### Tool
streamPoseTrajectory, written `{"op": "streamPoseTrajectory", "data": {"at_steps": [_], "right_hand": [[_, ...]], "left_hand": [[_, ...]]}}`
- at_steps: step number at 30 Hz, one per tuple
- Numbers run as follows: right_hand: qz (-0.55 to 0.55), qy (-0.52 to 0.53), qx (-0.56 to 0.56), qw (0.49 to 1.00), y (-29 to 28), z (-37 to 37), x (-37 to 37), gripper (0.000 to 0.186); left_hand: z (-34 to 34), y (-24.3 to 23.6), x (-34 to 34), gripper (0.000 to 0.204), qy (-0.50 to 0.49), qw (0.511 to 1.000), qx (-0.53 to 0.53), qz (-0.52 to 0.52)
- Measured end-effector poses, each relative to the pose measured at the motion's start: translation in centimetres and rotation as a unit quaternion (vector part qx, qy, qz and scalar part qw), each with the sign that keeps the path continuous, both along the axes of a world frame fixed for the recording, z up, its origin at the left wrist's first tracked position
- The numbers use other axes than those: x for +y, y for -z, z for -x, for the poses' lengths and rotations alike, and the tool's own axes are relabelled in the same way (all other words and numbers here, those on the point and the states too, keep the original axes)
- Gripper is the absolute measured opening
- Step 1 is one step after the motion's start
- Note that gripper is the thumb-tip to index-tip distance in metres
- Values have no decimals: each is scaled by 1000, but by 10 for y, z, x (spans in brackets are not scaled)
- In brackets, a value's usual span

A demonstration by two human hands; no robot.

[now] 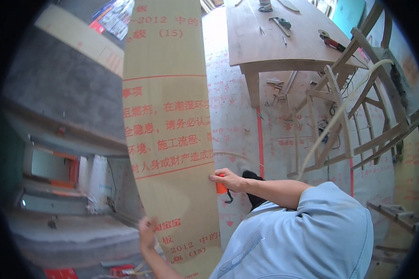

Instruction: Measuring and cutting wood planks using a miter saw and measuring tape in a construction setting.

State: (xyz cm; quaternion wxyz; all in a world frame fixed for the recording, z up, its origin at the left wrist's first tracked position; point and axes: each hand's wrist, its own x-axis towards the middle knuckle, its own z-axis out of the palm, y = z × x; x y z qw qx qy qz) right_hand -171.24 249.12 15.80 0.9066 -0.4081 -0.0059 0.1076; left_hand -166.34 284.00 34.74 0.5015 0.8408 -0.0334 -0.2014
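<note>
A long tan board printed in red stretches lengthwise in front of me, wider than my two hands are close. At its right edge my right hand is closed around an orange tape measure with a black strap hanging below. The thumb and fingertips of that hand meet the board's edge. My left hand is at the board's left edge, lower down. Motion smears its fingers, so I cannot tell whether they grip anything. No drawn-out tape blade can be made out.
A wooden worktable at the far right carries a hammer and an angle grinder. Wooden sawhorse-like frames stand at right, crossed by a pale hose. Metal offcuts lie below the table. Another board lies at far left.
</note>
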Motion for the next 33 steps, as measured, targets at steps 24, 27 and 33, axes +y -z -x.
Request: {"op": "streamPoseTrajectory", "data": {"at_steps": [24,27,33], "right_hand": [[-18,304,149,941,-18,-135,-105,29],[-11,290,159,944,-29,-156,-126,29],[-5,305,175,936,18,-143,-111,31]], "left_hand": [[-236,60,32,37,27,996,38,-78],[-270,37,3,45,31,996,-26,-85],[-305,63,-5,52,105,979,-68,-159]]}}
